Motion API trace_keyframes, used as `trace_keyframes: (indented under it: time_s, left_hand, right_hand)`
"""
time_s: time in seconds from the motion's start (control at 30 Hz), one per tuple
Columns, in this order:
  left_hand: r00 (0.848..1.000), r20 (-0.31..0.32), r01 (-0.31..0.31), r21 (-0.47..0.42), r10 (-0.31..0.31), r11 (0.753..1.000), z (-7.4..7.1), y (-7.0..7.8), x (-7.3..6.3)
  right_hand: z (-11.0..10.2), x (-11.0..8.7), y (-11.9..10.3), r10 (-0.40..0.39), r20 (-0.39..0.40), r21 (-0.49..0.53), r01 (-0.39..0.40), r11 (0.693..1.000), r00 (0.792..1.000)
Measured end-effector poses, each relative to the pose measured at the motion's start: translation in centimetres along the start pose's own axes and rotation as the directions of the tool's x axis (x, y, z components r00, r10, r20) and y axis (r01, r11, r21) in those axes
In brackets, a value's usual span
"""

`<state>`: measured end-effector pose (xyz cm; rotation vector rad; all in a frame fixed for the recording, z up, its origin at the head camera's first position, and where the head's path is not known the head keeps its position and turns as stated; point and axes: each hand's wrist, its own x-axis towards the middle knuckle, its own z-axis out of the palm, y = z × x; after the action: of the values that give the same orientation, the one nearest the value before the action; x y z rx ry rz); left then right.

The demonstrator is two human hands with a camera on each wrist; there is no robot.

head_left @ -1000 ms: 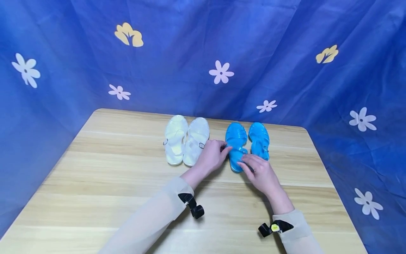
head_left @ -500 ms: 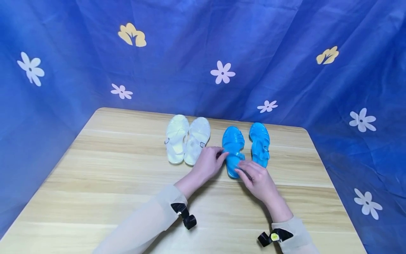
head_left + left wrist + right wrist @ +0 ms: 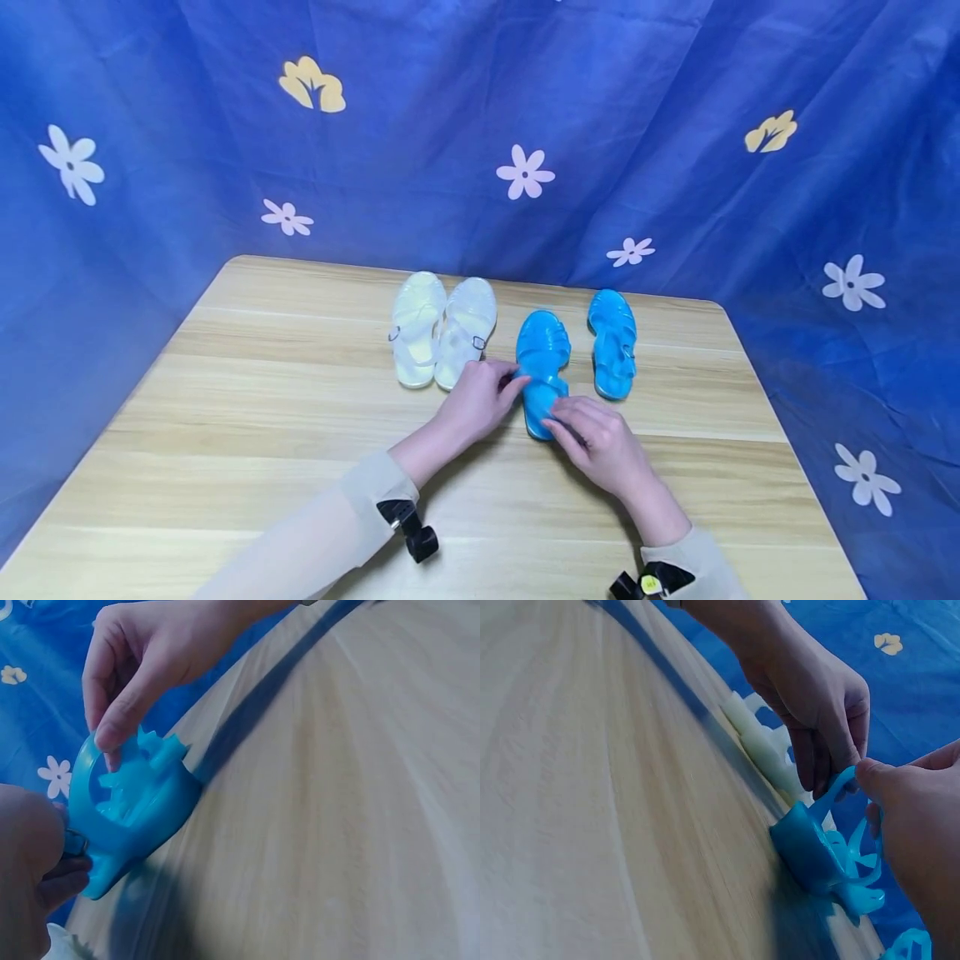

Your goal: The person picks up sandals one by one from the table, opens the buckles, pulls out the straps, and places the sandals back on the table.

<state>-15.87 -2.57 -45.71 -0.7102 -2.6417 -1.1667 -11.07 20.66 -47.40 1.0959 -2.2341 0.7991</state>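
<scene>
A blue jelly sandal (image 3: 542, 342) lies toe away from me between the two hands in the head view. My left hand (image 3: 477, 398) pinches its ankle strap on the left side, where a small metal buckle (image 3: 75, 841) shows at the fingers in the left wrist view. From the right, my right hand (image 3: 600, 437) pinches the strap (image 3: 84, 776) between thumb and fingers. The strap stands up in a loop above the heel. The other blue sandal (image 3: 613, 346) rests farther right, apart from both hands.
A pair of white jelly sandals (image 3: 417, 325) stands side by side, just beyond my left hand. The wooden table (image 3: 262, 417) has its back edge close behind the shoes. A blue curtain (image 3: 420, 183) with flower prints hangs around it.
The left blue sandal has come toward me and slightly left, with both hands holding it all along. The gap to the other blue sandal has widened. The white pair has stayed put.
</scene>
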Motion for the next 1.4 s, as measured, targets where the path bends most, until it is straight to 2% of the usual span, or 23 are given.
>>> trace_keyframes:
  time_s: [0.17,0.43,0.83,0.97,1.1,1.17,1.23,1.33,1.4]
  left_hand:
    - [0.999,0.018,-0.038,0.012,0.037,0.999,-0.8,0.2,-1.0]
    - [0.996,0.081,-0.043,0.009,0.042,0.999,-1.9,0.5,-2.3]
    - [0.996,0.088,-0.029,-0.033,0.032,0.999,-2.7,0.9,-4.2]
    - [0.993,0.114,0.012,-0.126,0.003,0.992,-2.8,0.4,-4.8]
    - [0.978,0.203,0.083,-0.189,-0.044,0.979,-2.8,-0.2,-5.3]
    - [0.967,0.25,0.099,-0.191,-0.049,0.977,-2.7,-0.4,-5.4]
    - [0.957,0.283,0.118,-0.201,-0.058,0.972,-2.5,-0.7,-5.4]
    - [0.953,0.295,0.144,-0.24,-0.069,0.96,-2.2,-1.0,-5.2]
    - [0.956,0.286,0.147,-0.248,-0.072,0.958,-2.1,-1.0,-5.0]
  right_hand:
    - [0.0,0.0,-1.1,-0.006,0.017,0.017,0.006,1.0,1.0]
    - [0.3,-0.1,-2.4,-0.06,-0.025,0.052,0.061,0.997,0.998]
    - [0.4,-0.6,-3.7,-0.121,-0.064,0.077,0.126,0.989,0.991]
    - [0.1,-0.1,-3.9,-0.115,-0.049,0.094,0.119,0.988,0.992]
    - [-0.5,1.2,-3.7,-0.072,-0.047,0.11,0.077,0.991,0.996]
    - [-0.8,2.2,-3.7,-0.021,-0.018,0.106,0.023,0.994,1.0]
    - [-0.9,3.3,-3.9,0.04,0.048,0.094,-0.045,0.995,0.998]
    - [-0.5,4.9,-4.0,0.103,0.183,0.054,-0.114,0.992,0.978]
    - [-0.1,5.7,-4.0,0.113,0.259,0.04,-0.127,0.991,0.959]
